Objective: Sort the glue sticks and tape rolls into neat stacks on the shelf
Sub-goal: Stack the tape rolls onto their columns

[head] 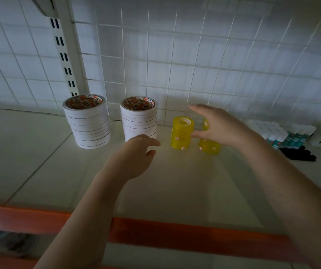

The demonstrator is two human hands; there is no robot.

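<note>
Hands over the shelf: your left hand hovers loosely curled and empty beside a white tape stack, while your right hand, fingers spread, reaches around the second of two yellow tape stacks; glue sticks lie at far right.

Two stacks of white tape rolls show orange-printed cores. Two yellow translucent tape stacks carry small white-and-pink marks. Glue sticks are white with teal labels. The shelf is white, its front edge orange.
</note>
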